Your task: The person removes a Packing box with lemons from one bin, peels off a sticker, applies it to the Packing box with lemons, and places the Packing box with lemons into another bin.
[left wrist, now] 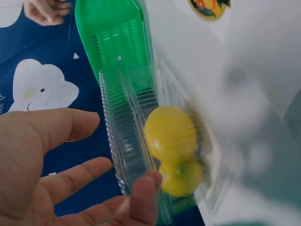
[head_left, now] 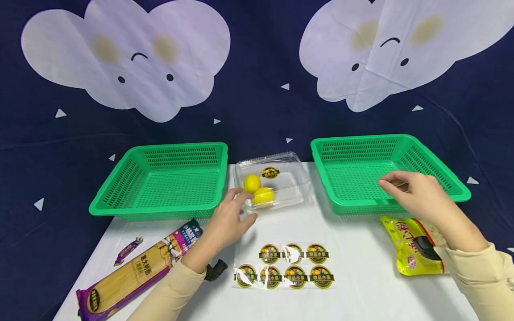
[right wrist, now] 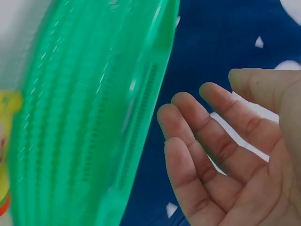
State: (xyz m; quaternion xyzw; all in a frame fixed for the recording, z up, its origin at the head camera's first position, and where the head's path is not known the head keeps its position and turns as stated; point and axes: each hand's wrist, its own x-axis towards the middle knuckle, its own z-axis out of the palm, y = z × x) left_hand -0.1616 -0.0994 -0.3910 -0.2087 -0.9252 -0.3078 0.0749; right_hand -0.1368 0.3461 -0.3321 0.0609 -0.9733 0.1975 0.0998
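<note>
A box [head_left: 292,189] containing two fruits [head_left: 252,183] stands between the left basket [head_left: 180,183] and right basket [head_left: 347,183], behind a sticker sheet [head_left: 283,266].

The head view looks forward-down, sharing six-o'clock fruit [head_left: 263,196] with the close left-wrist view, three-o'clock basket [head_left: 357,180] with the right.

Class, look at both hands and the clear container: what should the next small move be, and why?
The left hand should probably close gently on the clear container: it is at the near-left corner but grips nothing, the round label already shows on the container, and the yellow fruits are inside. The right hand is farther off, holding nothing.
</note>
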